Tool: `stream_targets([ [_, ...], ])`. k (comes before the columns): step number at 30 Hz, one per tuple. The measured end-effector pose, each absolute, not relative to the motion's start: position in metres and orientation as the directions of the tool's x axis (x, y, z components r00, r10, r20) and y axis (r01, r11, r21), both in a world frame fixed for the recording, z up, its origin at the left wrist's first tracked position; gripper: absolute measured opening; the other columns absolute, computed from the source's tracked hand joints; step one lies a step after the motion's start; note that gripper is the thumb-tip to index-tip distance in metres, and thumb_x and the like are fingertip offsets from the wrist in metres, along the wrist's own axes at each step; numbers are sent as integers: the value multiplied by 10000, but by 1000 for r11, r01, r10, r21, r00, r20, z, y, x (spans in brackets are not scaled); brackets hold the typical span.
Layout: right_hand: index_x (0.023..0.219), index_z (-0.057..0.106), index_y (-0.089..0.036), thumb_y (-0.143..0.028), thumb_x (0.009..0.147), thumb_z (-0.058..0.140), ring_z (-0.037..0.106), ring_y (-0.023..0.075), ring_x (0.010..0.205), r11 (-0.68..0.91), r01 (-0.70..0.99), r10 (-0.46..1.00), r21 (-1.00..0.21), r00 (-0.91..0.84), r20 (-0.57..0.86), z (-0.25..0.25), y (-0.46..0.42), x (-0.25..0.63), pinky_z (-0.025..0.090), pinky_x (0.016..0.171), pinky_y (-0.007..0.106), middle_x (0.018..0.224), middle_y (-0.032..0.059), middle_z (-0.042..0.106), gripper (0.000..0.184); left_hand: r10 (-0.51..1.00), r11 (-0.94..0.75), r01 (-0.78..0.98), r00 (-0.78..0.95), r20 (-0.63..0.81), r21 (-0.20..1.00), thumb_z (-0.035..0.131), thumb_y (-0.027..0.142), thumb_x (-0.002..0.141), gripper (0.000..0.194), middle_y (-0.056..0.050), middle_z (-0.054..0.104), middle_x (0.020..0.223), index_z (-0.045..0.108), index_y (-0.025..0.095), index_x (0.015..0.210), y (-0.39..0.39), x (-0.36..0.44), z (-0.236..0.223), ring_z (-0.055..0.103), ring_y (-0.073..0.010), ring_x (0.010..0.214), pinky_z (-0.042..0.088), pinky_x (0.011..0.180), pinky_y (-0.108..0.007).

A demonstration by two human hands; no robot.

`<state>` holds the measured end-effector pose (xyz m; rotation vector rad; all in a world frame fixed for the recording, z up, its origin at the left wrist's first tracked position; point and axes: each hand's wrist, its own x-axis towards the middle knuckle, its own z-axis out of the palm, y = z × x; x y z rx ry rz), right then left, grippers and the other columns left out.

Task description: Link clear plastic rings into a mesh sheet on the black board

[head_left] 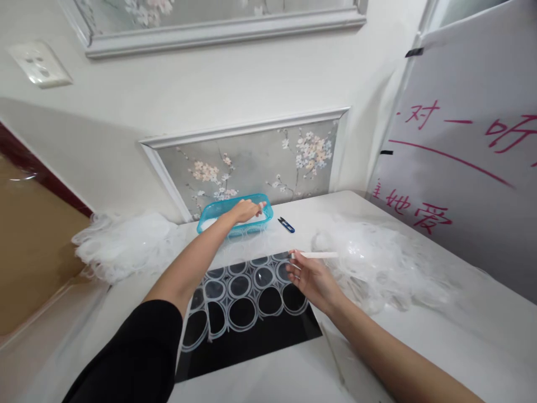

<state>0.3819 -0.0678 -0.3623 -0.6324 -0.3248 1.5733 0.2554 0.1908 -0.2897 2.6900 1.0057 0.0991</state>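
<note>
Positions are given by the clock, with the dial centred on the black rectangular sheet (260,351) lying on the white, smooth-topped counter (235,389). Rows of whitish translucent ringed material (242,312) lie over the sheet's upper part; its lower strip is bare. Fainter rings of the same material extend towards 12 o'clock.

At 12 o'clock stands a turquoise translucent plastic basket (202,225) with white contents. The left hand (248,210) reaches into its right-hand part, knuckles uppermost and fingers bent; whether it grips anything cannot be told.

The right hand (309,275) is at 2 o'clock, over the sheet's upper right corner. Thumb and forefinger pinch one end of a slim white flat strip (321,255), whose free end points to 3 o'clock; the remaining fingers curl loosely.

Navy-blue thread snips with dark blades (287,225) lie at 1 o'clock, just beside the basket. A loose heap of white translucent ringed material (377,254) lies at 2 o'clock, beyond the right hand; a similar white translucent pile (130,246) lies at 10 o'clock. Behind the basket, the wall bears a grey floral panel in a white frame (255,159).
</note>
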Motion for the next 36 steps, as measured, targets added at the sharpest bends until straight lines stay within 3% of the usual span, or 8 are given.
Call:
stream_targets([
  [4, 818, 699, -185, -319, 632, 829, 586, 93, 679, -136, -813, 974, -566, -6, -225, -363, -70, 379, 447, 608, 204, 708, -29, 616, 263, 650, -751, 648, 760, -29, 127, 402, 386, 924, 357, -73, 693, 852, 700, 189, 920, 195, 249, -292, 543, -229, 971, 290, 934, -319],
  [9, 825, 699, -189, -309, 646, 823, 585, 87, 681, -145, -822, 972, -551, -15, -234, -368, -68, 381, 471, 599, 191, 719, -29, 607, 249, 669, -743, 668, 744, -4, 51, 351, 371, 945, 381, -100, 692, 937, 656, 197, 1093, 199, 240, -290, 549, -245, 992, 305, 907, -326],
  [12, 834, 702, -190, -304, 662, 814, 585, 86, 676, -157, -820, 970, -551, -24, -241, -371, -67, 380, 479, 592, 188, 712, -30, 604, 234, 679, -731, 678, 734, -14, 71, 349, 386, 940, 384, -74, 701, 894, 669, 217, 1068, 196, 238, -289, 582, -227, 916, 339, 837, -281],
  [17, 827, 708, -197, -303, 667, 811, 582, 85, 675, -177, -810, 968, -559, -40, -248, -372, -69, 379, 485, 583, 183, 710, -27, 604, 218, 722, -686, 714, 692, 7, 142, 374, 566, 887, 510, -76, 687, 808, 701, 183, 813, 191, 241, -290, 595, -214, 787, 370, 731, -260],
  [23, 833, 706, -207, -311, 659, 815, 582, 84, 684, -159, -815, 969, -558, -21, -244, -370, -71, 385, 487, 582, 182, 715, -33, 602, 230, 774, -610, 745, 633, -1, 270, 271, 639, 882, 667, -80, 674, 726, 683, 123, 790, 205, 226, -286, 572, -169, 624, 368, 602, -252],
  [30, 845, 710, -187, -300, 677, 803, 580, 89, 669, -174, -803, 967, -570, -29, -254, -367, -72, 383, 489, 576, 178, 707, -23, 605, 223, 749, -611, 748, 652, -116, 259, 541, 618, 725, 508, -49, 653, 618, 691, 139, 646, 211, 181, -281, 521, -135, 538, 306, 525, -231],
  [36, 850, 710, -184, -308, 681, 801, 574, 75, 649, -184, -789, 966, -587, -35, -256, -368, -72, 381, 482, 565, 164, 703, -29, 601, 229, 768, -597, 772, 629, -120, 219, 561, 574, 699, 448, -48, 647, 601, 689, 156, 601, 211, 167, -288, 533, -147, 581, 295, 548, -232],
])
